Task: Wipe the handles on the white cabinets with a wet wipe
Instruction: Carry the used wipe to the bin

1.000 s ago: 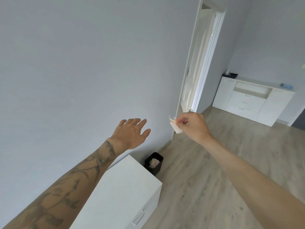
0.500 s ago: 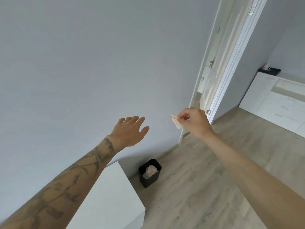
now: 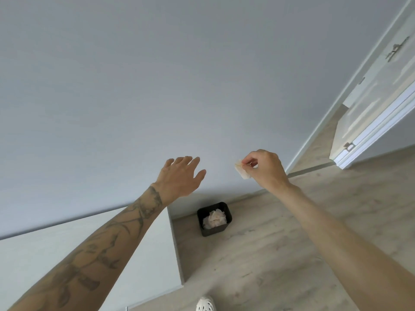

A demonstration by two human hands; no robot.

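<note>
My right hand (image 3: 265,169) pinches a small folded wet wipe (image 3: 242,170) between thumb and fingertips, held up in the air in front of the grey wall. My left hand (image 3: 180,176) is stretched forward beside it with fingers spread and holds nothing. Below my left forearm lies the flat top of a white cabinet (image 3: 45,254); none of its handles show. A small black bin (image 3: 214,218) with crumpled used wipes inside stands on the floor under my hands, against the wall.
A light wood floor (image 3: 292,254) spreads to the right. A white door (image 3: 370,97) stands ajar at the upper right. The toe of a white shoe (image 3: 205,305) shows at the bottom edge.
The view has swung left and downward: the far white sideboard has left the frame and the bin now sits under my hands. Both hands keep their pose, the wipe still pinched.
</note>
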